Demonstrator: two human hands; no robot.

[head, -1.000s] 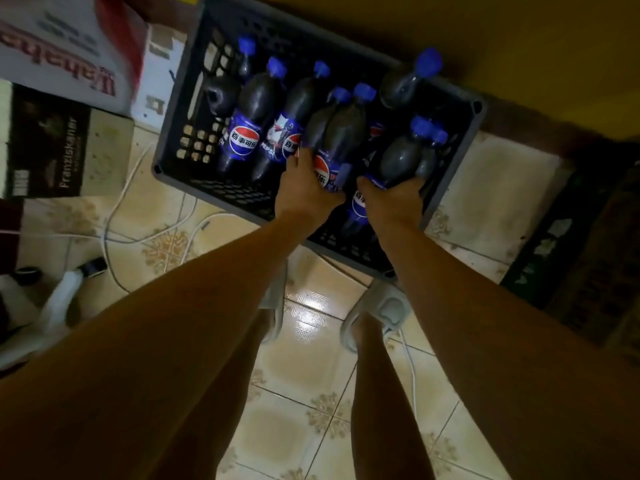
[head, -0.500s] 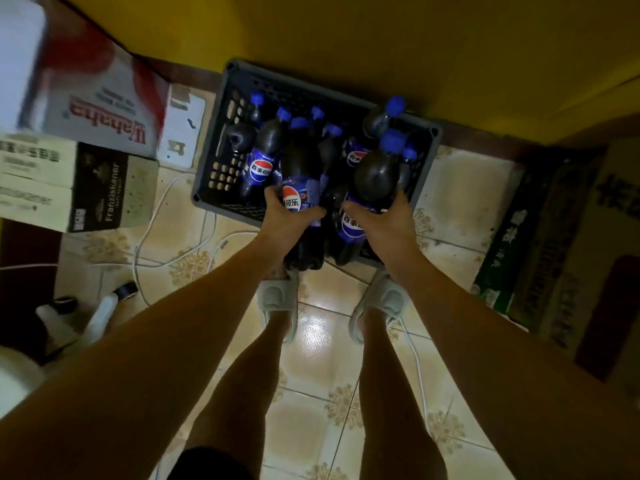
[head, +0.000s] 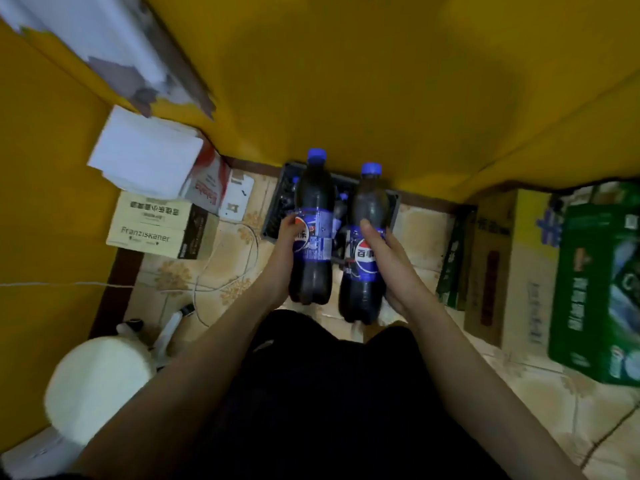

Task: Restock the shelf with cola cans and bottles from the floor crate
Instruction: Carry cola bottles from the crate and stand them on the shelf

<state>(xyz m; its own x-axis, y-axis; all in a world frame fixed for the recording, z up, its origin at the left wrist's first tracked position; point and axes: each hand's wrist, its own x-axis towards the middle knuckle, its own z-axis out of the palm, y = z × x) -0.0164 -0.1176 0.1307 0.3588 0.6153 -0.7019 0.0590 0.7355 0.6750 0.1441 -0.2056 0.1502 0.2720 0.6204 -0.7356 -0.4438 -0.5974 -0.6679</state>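
Two bottles up in the air! The left hand [head: 289,237] wraps its fingers round the label of the left cola bottle [head: 313,226], the right hand [head: 386,258] curls round the right cola bottle [head: 367,244]. Both are upright, side by side, above the dark crate [head: 277,209] at the floor's far edge by the yellow wall [head: 346,81].
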